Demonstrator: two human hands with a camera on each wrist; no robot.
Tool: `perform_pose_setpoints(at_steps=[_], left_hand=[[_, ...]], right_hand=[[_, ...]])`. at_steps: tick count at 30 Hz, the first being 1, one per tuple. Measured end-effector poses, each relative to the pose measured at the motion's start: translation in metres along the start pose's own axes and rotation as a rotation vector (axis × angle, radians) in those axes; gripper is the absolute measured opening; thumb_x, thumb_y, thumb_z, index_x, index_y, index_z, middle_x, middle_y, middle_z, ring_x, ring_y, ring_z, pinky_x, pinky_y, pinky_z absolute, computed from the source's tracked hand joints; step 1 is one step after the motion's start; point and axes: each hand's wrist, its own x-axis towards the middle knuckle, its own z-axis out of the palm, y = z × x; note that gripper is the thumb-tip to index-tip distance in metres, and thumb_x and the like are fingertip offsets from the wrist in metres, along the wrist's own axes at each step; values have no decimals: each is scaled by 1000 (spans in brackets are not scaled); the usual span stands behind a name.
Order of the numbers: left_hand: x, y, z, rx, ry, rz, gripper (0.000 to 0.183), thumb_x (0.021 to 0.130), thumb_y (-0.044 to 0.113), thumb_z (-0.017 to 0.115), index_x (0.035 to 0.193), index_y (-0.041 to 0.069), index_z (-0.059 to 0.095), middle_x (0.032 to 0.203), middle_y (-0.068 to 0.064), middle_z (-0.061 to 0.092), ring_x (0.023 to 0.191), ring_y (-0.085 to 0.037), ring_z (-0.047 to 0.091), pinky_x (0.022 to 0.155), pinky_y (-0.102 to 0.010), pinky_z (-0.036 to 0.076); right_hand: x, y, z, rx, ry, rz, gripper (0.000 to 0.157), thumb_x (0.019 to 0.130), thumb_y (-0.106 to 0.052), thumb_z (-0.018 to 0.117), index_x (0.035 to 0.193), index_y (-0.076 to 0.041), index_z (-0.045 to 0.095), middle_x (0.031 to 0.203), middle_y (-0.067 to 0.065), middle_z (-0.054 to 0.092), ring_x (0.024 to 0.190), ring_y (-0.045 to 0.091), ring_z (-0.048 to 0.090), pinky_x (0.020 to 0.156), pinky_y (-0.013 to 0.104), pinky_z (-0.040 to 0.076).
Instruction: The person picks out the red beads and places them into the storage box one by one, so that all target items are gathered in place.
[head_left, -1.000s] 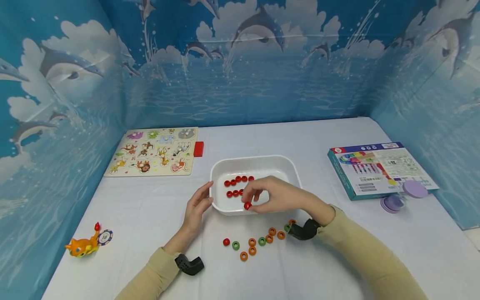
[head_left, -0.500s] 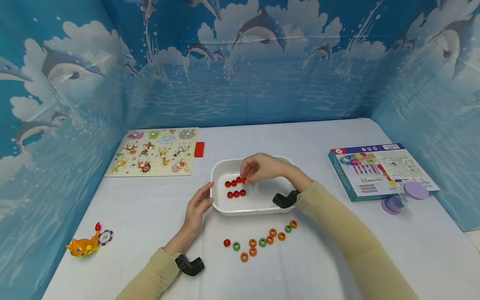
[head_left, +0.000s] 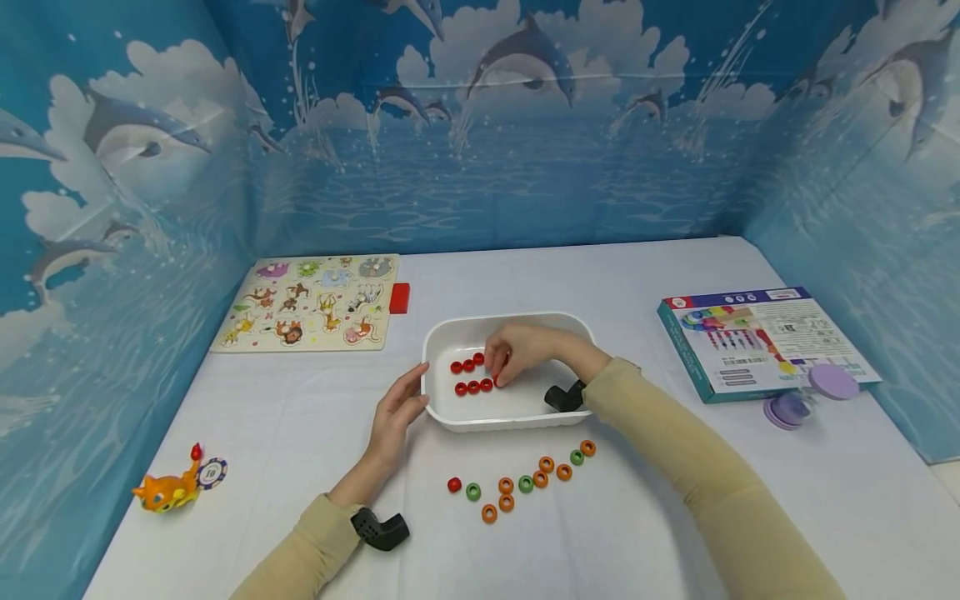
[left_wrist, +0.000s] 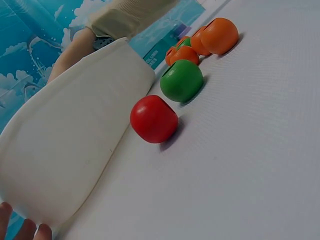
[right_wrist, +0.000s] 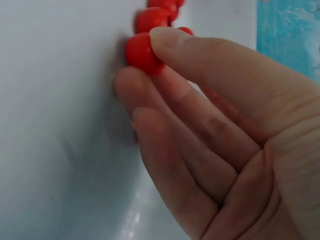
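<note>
My right hand (head_left: 521, 354) reaches into the white tray (head_left: 517, 423). Its thumb and fingertips pinch a red bead (right_wrist: 144, 52), which sits at the near end of a line of red beads (right_wrist: 152, 20) in the right wrist view. Seen from the head, this is the right end of the front row (head_left: 473, 387). Behind it runs a back row of red beads (head_left: 468, 366), its right part hidden by the hand. My left hand (head_left: 392, 417) rests against the tray's left side, and its fingertips (left_wrist: 42, 232) touch the outer wall.
In front of the tray lie a loose red bead (left_wrist: 154, 119), several orange beads (head_left: 506, 485) and green beads (head_left: 526, 483). An animal puzzle board (head_left: 307, 304), an orange toy (head_left: 167, 493), a game box (head_left: 765, 342) and a purple-lidded container (head_left: 787, 408) stand farther out.
From above the tray's front rim, my right hand went to the back row, then came down to the right end of the front row with a red bead. My left hand stayed put.
</note>
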Motion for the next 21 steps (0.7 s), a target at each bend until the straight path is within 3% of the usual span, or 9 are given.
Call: perform_pose_setpoints(at_steps=[8, 13, 17, 21], left_hand=[[1, 2, 0, 8, -4, -26, 43, 88, 3, 45, 131, 1, 41, 140, -7, 34, 128, -22, 29, 96, -41, 34], [1, 2, 0, 9, -5, -26, 44, 88, 3, 45, 131, 2, 41, 140, -7, 34, 127, -22, 30, 96, -41, 35], [0, 2, 0, 0, 4, -26, 43, 88, 9, 48, 131, 6, 43, 139, -2, 36, 126, -17, 31, 96, -38, 35], [0, 3, 0, -6, 8, -21, 43, 87, 10, 48, 130, 6, 44, 138, -2, 37, 126, -17, 32, 96, -39, 35]], right_hand=[[-1, -3, -2, 14, -20, 15, 25, 72, -6, 71, 95, -5, 61, 88, 3, 65, 79, 13, 59, 71, 27, 49], [-13, -14, -13, 45, 19, 16, 32, 73, -6, 71, 103, -4, 60, 96, 7, 65, 81, 14, 60, 72, 28, 49], [-31, -33, -18, 50, 69, -73, 32, 76, -8, 69, 106, -6, 59, 99, 9, 63, 84, 14, 60, 73, 27, 50], [-47, -54, -7, 38, 109, -208, 30, 78, -14, 69, 106, -11, 59, 98, 4, 62, 85, 12, 59, 75, 27, 49]])
